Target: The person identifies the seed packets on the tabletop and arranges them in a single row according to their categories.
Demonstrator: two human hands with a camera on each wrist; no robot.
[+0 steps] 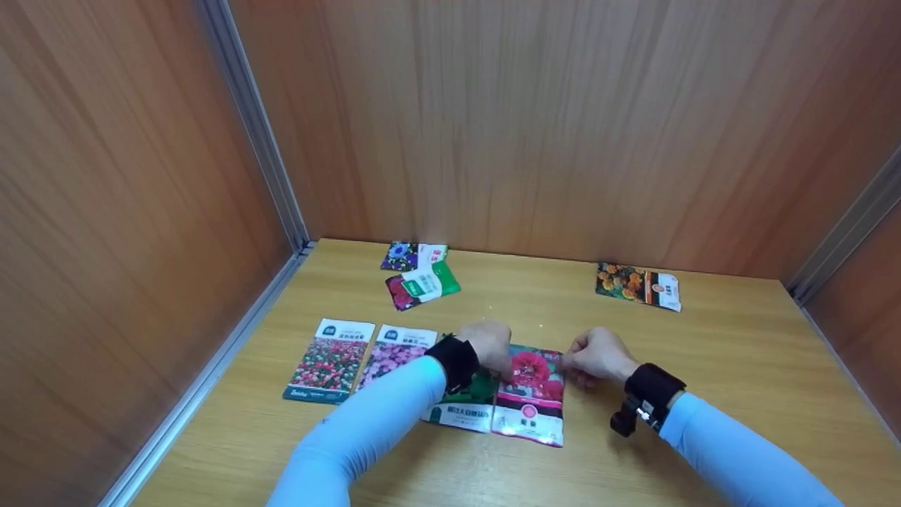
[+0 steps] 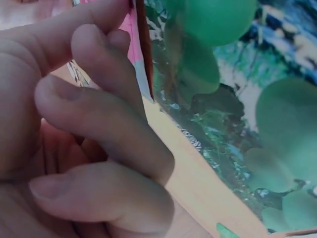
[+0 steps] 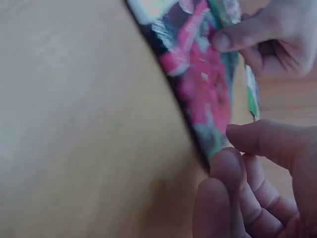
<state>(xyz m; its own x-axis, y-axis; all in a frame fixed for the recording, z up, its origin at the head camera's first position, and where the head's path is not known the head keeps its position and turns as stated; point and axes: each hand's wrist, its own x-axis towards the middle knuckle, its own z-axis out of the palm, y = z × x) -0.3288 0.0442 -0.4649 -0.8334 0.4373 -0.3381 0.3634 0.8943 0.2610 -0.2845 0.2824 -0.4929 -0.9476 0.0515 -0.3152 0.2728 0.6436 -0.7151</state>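
Observation:
A seed packet with a large red-pink flower (image 1: 528, 405) lies at the right end of a row on the table. My right hand (image 1: 598, 355) pinches its upper right corner between thumb and fingers, as the right wrist view confirms. On the packet's left edge, my left hand (image 1: 489, 345) grips with thumb and index finger, the other fingers curled. Directly left of it is a green seed packet (image 1: 461, 415), partly hidden under my left hand and wrist. The pink edge (image 2: 133, 44) of the held packet shows against the green one in the left wrist view.
Farther left in the row lie a pink-purple flower packet (image 1: 398, 345), partly behind my left sleeve, and a red-and-pink flower packet (image 1: 329, 362). At the back are a blue flower packet (image 1: 401, 255), a green-ended packet (image 1: 426, 285) and an orange flower packet (image 1: 637, 285). Wooden panels (image 1: 535, 127) border the table.

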